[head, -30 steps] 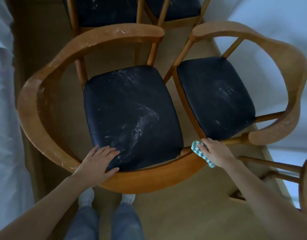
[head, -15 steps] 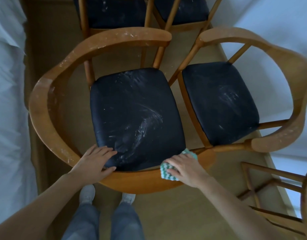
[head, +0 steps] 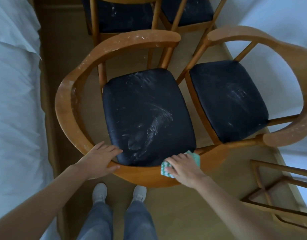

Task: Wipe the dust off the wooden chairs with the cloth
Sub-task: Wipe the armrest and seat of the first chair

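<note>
The left hand [head: 100, 158] rests on the curved back rail of the near wooden chair [head: 68, 108]. Its fingers [head: 113, 149] lie almost straight over the top of the rail and reach the edge of the dark seat [head: 145, 101]. The thumb sits on the near side of the rail. The hand holds nothing else.

The right hand [head: 182, 168] is on the same rail, a bit further to the right. It presses a green and white cloth [head: 164, 169] down on the wood. Its fingers bend a little over the cloth. The cloth peeks out past the fingertips and again on the far side of the hand, just beside the seat's corner.

The seat has white dusty smears [head: 156, 122] on it. The top of the rail on the far side has white dust [head: 140, 38] too.

A second wooden chair [head: 305, 94] stands just beside the first, on the right, with dust marks on its own dark seat. Two more chairs [head: 121, 16] stand behind them. Another wooden frame [head: 279, 187] shows at the lower right.

White sheets [head: 14, 101] hang on both sides. Below are the person's white shoes [head: 99, 191] and blue jeans [head: 97, 220] on the tan floor [head: 175, 213].
</note>
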Motion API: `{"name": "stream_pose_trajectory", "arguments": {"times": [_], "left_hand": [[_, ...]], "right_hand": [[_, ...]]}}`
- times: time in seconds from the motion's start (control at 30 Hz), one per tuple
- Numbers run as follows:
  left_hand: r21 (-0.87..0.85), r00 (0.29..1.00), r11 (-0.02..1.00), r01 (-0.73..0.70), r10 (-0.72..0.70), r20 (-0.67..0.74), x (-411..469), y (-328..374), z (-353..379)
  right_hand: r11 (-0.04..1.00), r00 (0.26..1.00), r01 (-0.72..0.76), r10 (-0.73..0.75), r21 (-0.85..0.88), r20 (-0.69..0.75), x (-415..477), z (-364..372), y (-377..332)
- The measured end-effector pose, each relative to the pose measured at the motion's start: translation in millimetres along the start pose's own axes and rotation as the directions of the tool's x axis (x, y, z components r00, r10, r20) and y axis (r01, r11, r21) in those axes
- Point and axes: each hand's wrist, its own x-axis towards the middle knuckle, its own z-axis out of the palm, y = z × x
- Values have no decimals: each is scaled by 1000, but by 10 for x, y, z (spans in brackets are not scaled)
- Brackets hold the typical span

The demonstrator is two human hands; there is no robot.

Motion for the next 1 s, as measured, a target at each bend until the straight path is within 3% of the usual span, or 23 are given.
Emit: {"name": "stream_pose_trajectory", "arguments": {"times": [0.13,0.23,0.33,0.43,0.53,0.8,1.0], "left_hand": [[46,1000,999,-20,21,-21,-61,-159,-72],[74,999,997,-36,38,-23,-109,-207,-112],[93,998,995,-45,48,-35,-144,-245,-141],[104,997,993,-57,63,-50,-177,-287,-139],[109,994,991,-74,82,-72,-227,-313,-142],[161,992,984,-73,88,-88,-349,-453,-221],[186,992,979,-80,96,-77,-364,-441,-218]], "right_hand": [[997,997,28,-23,73,-73,122,70,-399],[995,996,-36,43,89,-74,-47,-1,-80],[978,978,-204,202,-35,-59,-270,-125,476],[958,965,-256,260,-133,20,-292,-175,605],[978,978,-195,199,-67,68,-139,-106,117],[977,998,-23,34,211,-50,553,-56,-1463],[970,994,53,-29,237,-104,658,-61,-1426]]}}
